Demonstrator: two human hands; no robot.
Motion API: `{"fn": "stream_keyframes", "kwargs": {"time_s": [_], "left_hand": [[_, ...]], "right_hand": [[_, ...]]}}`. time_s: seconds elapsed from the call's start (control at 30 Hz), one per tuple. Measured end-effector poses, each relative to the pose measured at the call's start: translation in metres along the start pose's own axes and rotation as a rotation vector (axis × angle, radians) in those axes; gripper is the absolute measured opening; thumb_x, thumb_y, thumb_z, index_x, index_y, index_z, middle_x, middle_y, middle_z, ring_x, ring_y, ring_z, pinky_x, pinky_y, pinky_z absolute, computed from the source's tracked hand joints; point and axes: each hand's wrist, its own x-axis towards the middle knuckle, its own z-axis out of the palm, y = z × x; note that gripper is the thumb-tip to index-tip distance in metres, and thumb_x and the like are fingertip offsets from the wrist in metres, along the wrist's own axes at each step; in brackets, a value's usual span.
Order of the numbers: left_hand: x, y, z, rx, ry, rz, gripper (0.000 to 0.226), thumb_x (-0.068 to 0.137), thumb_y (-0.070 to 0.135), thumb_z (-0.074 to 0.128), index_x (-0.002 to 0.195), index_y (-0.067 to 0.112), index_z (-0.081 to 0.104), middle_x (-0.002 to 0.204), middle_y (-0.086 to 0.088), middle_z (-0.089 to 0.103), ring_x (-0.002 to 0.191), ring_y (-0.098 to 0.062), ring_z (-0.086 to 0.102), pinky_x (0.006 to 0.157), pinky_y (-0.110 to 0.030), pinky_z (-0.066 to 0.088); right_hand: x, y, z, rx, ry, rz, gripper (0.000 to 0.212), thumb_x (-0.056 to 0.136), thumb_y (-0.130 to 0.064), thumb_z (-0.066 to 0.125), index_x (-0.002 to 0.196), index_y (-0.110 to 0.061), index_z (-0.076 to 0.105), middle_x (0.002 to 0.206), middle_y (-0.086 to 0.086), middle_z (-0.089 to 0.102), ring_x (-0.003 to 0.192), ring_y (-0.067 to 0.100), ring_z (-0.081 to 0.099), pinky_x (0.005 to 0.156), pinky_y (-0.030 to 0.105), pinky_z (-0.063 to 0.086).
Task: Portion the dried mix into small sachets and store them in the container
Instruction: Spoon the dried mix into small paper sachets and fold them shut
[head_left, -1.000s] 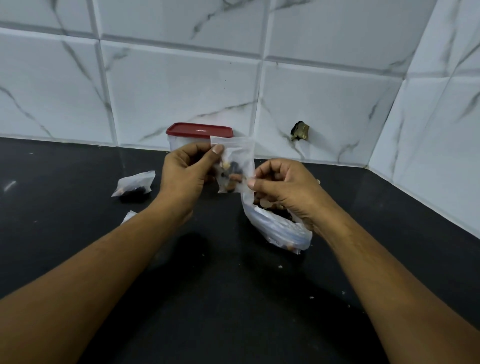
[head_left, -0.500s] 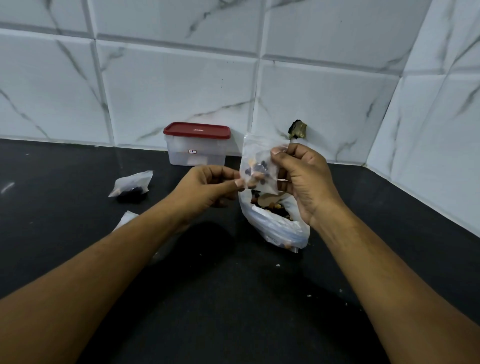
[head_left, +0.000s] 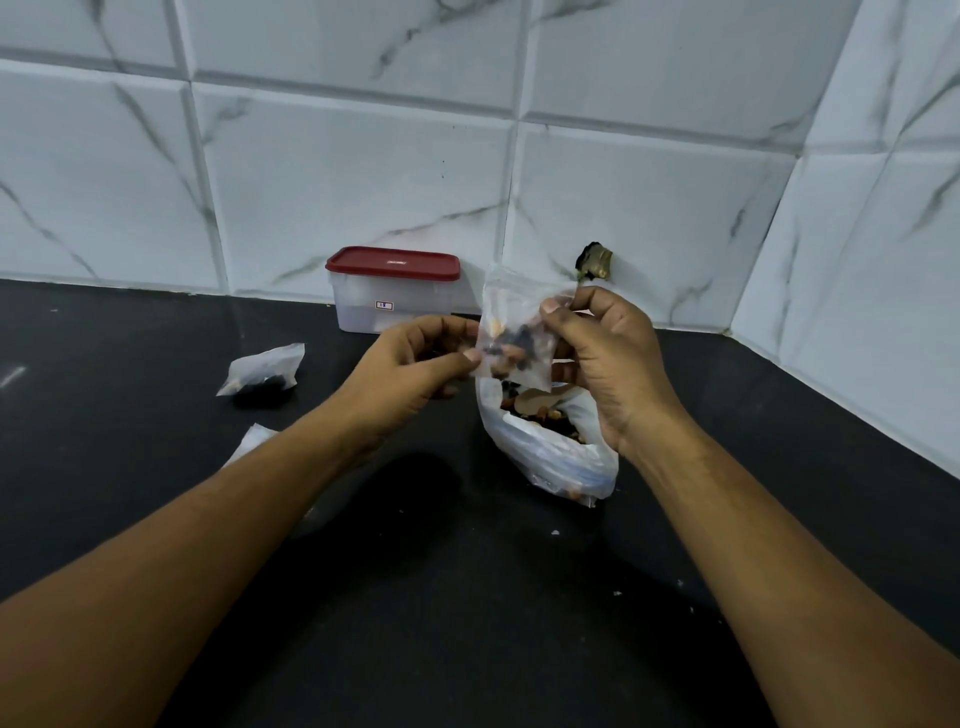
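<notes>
Closing step: L hand (head_left: 413, 374) + R hand (head_left: 610, 358) grips pinch small clear plastic sachet of dried mix (head_left: 511, 340) above open clear plastic bulk bag (head_left: 545, 454).
Next prob: seal top; red-lidded clear container (head_left: 387, 304) on black worktop (head_left: 467, 597) needs opening.

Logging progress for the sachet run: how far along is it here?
Done: one filled sachet lies on the counter, a second sachet shows beside the left forearm. In hand: left hand and right hand pinch a third sachet with mix inside. Left: the big bag holds more mix, and the container has its red lid on, with these sachets outside it.
</notes>
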Motion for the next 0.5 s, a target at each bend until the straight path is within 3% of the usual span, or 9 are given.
{"fn": "stream_keyframes", "kwargs": {"time_s": [0.07,0.13,0.2,0.4,0.5], "left_hand": [[-0.0001,0.0011,0.0012,-0.052,0.026,0.016,0.024,0.098,0.024,0.066,0.119,0.016,0.071,0.111,-0.006,0.078,0.109,-0.027,0.072,0.096,-0.044,0.057],[0.0009,0.0023,0.0011,-0.112,0.081,0.037,0.029,0.094,0.028,0.068,0.117,0.011,0.073,0.104,-0.004,0.079,0.098,-0.021,0.075,0.094,-0.041,0.058],[0.0026,0.0020,-0.0016,-0.168,0.140,0.047,0.022,0.093,0.026,0.069,0.108,0.011,0.076,0.095,-0.004,0.079,0.090,-0.016,0.073,0.095,-0.043,0.055],[0.0056,-0.0016,-0.0028,-0.236,0.178,0.039,0.018,0.093,0.022,0.072,0.106,0.011,0.079,0.098,-0.008,0.080,0.094,-0.020,0.074,0.102,-0.052,0.054],[0.0064,-0.0015,-0.0034,-0.268,0.178,0.047,0.020,0.092,0.020,0.073,0.108,0.010,0.078,0.100,-0.009,0.080,0.093,-0.020,0.074,0.097,-0.047,0.057]], "right_hand": [[-0.0033,-0.0002,0.0028,-0.009,-0.046,-0.004,0.008,0.097,-0.012,0.070,0.104,-0.009,0.069,0.088,0.006,0.078,0.077,0.019,0.076,0.062,0.034,0.061],[-0.0044,0.0011,0.0062,-0.025,-0.078,-0.017,0.013,0.096,-0.013,0.072,0.107,-0.006,0.070,0.094,0.010,0.079,0.084,0.022,0.075,0.077,0.049,0.064],[-0.0044,0.0024,0.0085,-0.018,-0.092,-0.021,0.015,0.095,-0.015,0.075,0.107,-0.007,0.071,0.097,0.015,0.079,0.088,0.028,0.071,0.089,0.060,0.058],[-0.0027,0.0039,0.0085,0.001,-0.078,-0.020,0.020,0.091,-0.017,0.079,0.107,-0.007,0.074,0.097,0.020,0.076,0.081,0.030,0.062,0.079,0.057,0.058],[-0.0030,0.0052,0.0092,0.027,-0.085,-0.007,0.017,0.090,-0.015,0.080,0.104,-0.008,0.075,0.099,0.024,0.075,0.085,0.033,0.061,0.086,0.073,0.052]]}}
